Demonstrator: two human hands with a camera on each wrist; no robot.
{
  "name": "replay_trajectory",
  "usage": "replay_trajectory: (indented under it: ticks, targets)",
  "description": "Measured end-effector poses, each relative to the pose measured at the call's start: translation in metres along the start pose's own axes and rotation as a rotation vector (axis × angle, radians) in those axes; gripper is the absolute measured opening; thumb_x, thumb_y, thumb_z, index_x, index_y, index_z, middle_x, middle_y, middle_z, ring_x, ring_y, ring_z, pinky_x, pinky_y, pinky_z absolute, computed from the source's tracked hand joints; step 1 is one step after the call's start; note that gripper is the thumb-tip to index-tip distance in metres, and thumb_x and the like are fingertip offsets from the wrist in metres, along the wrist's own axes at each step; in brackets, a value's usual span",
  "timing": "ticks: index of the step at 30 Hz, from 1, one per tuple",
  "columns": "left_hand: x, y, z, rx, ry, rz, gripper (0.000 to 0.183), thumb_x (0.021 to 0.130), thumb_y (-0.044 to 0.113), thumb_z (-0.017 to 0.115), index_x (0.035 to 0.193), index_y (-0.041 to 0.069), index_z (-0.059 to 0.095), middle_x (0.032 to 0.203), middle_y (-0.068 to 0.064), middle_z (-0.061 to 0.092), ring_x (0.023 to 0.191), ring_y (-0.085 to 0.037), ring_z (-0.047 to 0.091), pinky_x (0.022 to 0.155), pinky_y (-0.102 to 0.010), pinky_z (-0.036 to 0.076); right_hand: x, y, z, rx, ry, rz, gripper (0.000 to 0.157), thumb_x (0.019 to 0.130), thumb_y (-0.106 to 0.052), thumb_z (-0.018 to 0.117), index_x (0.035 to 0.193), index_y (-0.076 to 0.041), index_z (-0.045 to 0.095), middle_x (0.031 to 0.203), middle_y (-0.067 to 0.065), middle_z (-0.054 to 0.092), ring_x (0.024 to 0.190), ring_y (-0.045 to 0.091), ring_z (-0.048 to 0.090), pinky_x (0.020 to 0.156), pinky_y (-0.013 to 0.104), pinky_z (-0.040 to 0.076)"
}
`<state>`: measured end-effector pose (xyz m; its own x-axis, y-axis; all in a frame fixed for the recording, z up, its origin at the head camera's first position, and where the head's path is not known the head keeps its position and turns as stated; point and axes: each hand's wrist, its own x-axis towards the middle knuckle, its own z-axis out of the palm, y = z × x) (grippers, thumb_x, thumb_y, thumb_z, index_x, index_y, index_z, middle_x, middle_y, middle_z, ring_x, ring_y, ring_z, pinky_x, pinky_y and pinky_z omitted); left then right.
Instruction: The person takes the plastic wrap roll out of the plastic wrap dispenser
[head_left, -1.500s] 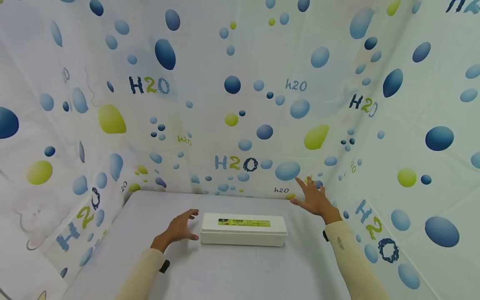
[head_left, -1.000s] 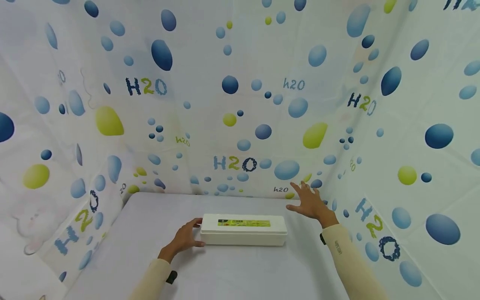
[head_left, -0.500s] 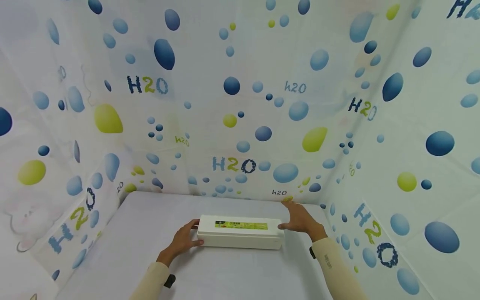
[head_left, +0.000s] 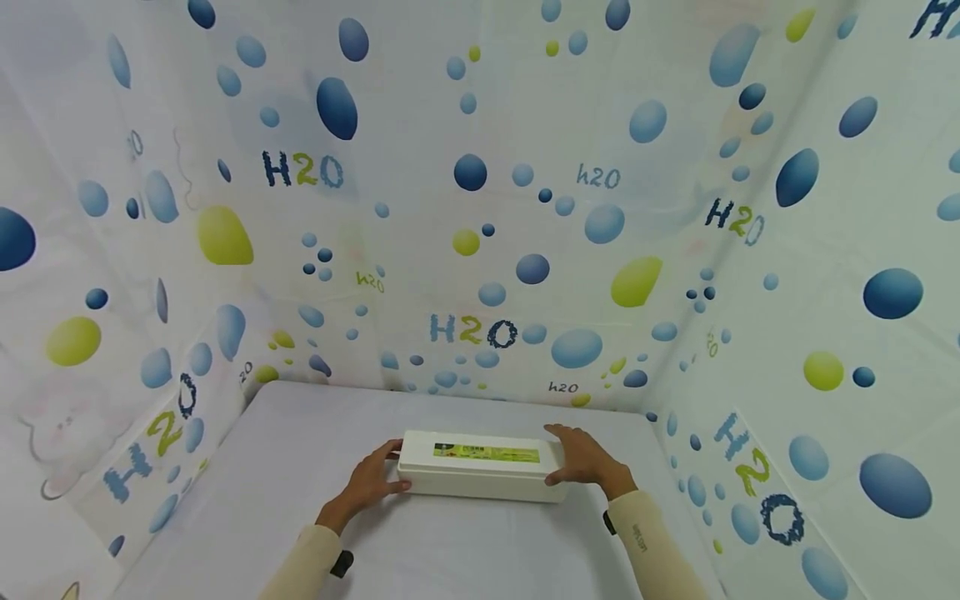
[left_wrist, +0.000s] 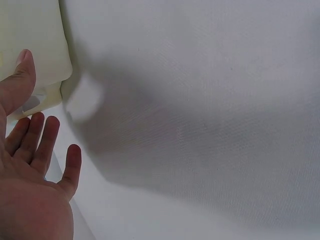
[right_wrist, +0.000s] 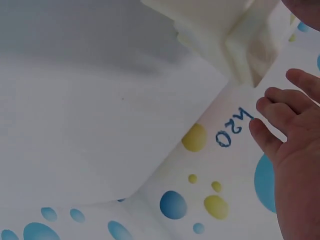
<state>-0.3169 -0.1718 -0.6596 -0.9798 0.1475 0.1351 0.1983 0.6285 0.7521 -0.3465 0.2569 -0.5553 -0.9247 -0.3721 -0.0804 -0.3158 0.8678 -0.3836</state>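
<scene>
A long white box (head_left: 480, 484) lies on the white surface (head_left: 465, 550), lengthwise from left to right in front of the person, its right end slightly nearer. Its lid (head_left: 423, 461) is on, and along the top runs a yellow-green label (head_left: 486, 452), dark at its left end, with print too small to read.

The hands are at opposite ends of the box, fingers loose and spread rather than clenched. The left hand (head_left: 367, 483) has its thumb at the front left corner and its fingers round toward the back of that end. The right hand (head_left: 592, 460) spans the other end, thumb at the front, forefinger stretched out past the back edge. Whether either one presses on the box, I cannot tell.

Both forearms are in cream sleeves (head_left: 303, 558), with a black band (head_left: 341, 563) under the left wrist and a dark piece (head_left: 608, 522) at the right. Shadows fall beside the hands. Behind and to both sides hangs a white sheet (head_left: 420, 125) printed with blue and lime drops and "H2O" lettering.
</scene>
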Motion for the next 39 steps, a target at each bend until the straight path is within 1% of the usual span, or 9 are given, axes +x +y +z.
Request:
replay_trajectory:
  ticks: [4,8,13,18,21,28,34,39]
  targets:
    - [-0.002,0.001,0.001,-0.024,-0.001,-0.014,0.084,0.081,0.01,0.097,0.152,0.001,0.055,0.147,-0.021,0.068,0.138,-0.046,0.062,0.121,-0.072,0.043,0.002,-0.001,0.008,-0.008,-0.01,-0.01,0.1,0.075,-0.028,0.101,0.159,-0.003,0.052,0.153,0.021,0.063,0.137,0.044,0.06,0.119,0.065,0.048]
    - [-0.003,0.003,0.001,-0.026,-0.004,-0.016,0.084,0.081,0.01,0.097,0.152,0.002,0.055,0.148,-0.02,0.068,0.138,-0.045,0.063,0.121,-0.071,0.043,0.005,-0.001,0.014,-0.016,-0.021,-0.019,0.099,0.075,-0.026,0.101,0.158,-0.003,0.053,0.148,0.019,0.067,0.131,0.041,0.063,0.116,0.065,0.05]
    - [-0.002,0.005,0.001,-0.026,-0.003,-0.018,0.084,0.08,0.01,0.097,0.152,0.002,0.055,0.148,-0.02,0.068,0.138,-0.044,0.063,0.121,-0.07,0.044,0.005,-0.007,0.014,-0.001,-0.023,-0.018,0.094,0.072,-0.023,0.103,0.154,-0.004,0.06,0.143,0.018,0.07,0.125,0.039,0.064,0.115,0.067,0.05]
    - [-0.001,0.005,0.001,-0.034,-0.005,-0.026,0.084,0.08,0.009,0.097,0.152,0.002,0.055,0.147,-0.02,0.068,0.139,-0.045,0.062,0.121,-0.071,0.043,0.006,-0.009,0.013,-0.023,-0.015,-0.023,0.089,0.072,-0.02,0.103,0.15,-0.006,0.063,0.139,0.016,0.071,0.119,0.035,0.064,0.112,0.064,0.052]
    - [-0.001,0.005,0.001,-0.044,-0.004,-0.027,0.084,0.081,0.009,0.097,0.153,0.002,0.055,0.147,-0.02,0.068,0.14,-0.046,0.061,0.121,-0.071,0.042,0.007,-0.009,0.014,-0.023,-0.016,-0.022,0.088,0.072,-0.019,0.103,0.15,-0.006,0.064,0.138,0.015,0.071,0.118,0.033,0.063,0.112,0.063,0.053]
    - [-0.003,0.002,0.001,-0.022,0.01,-0.029,0.087,0.08,0.01,0.098,0.154,0.001,0.054,0.148,-0.022,0.067,0.139,-0.047,0.061,0.121,-0.072,0.042,0.011,-0.011,0.016,-0.061,-0.024,-0.022,0.089,0.072,-0.02,0.103,0.15,-0.004,0.063,0.138,0.016,0.072,0.117,0.032,0.064,0.112,0.061,0.054]
    - [-0.004,0.0,0.001,-0.031,0.01,-0.04,0.087,0.08,0.01,0.097,0.155,0.002,0.054,0.148,-0.021,0.067,0.14,-0.047,0.061,0.122,-0.072,0.041,0.015,-0.011,0.018,-0.059,-0.032,0.004,0.097,0.065,-0.019,0.108,0.15,-0.006,0.063,0.141,0.016,0.071,0.124,0.036,0.065,0.115,0.062,0.053]
    - [-0.004,0.001,0.001,-0.036,0.006,-0.042,0.087,0.081,0.01,0.097,0.155,0.001,0.053,0.148,-0.022,0.067,0.14,-0.047,0.06,0.122,-0.073,0.041,0.015,-0.012,0.018,-0.065,-0.015,-0.004,0.092,0.067,-0.016,0.106,0.148,-0.005,0.065,0.139,0.016,0.072,0.121,0.035,0.065,0.114,0.062,0.053]
